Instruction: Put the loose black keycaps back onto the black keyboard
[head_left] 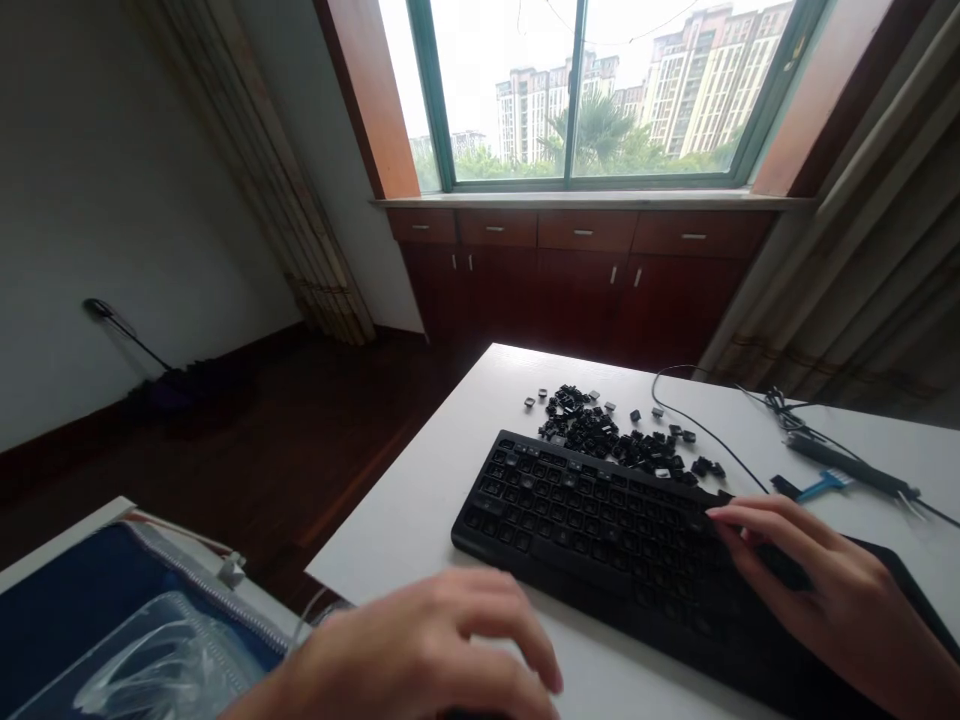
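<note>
A black keyboard [592,525] lies slanted on a white table [420,510]. My right hand [817,590] rests on its right part, fingers stretched out across the keys. My left hand [427,655] hovers near the table's front edge, in front of the keyboard, fingers curled downward with nothing visible in them. A heap of several loose black keycaps [611,430] lies just behind the keyboard.
A black cable [697,425] runs over the table's far side toward a dark tool [847,465] and a small blue tool [821,485]. A blue zip bag with clear plastic [135,630] sits at the lower left. Wooden cabinets [577,270] stand below the window.
</note>
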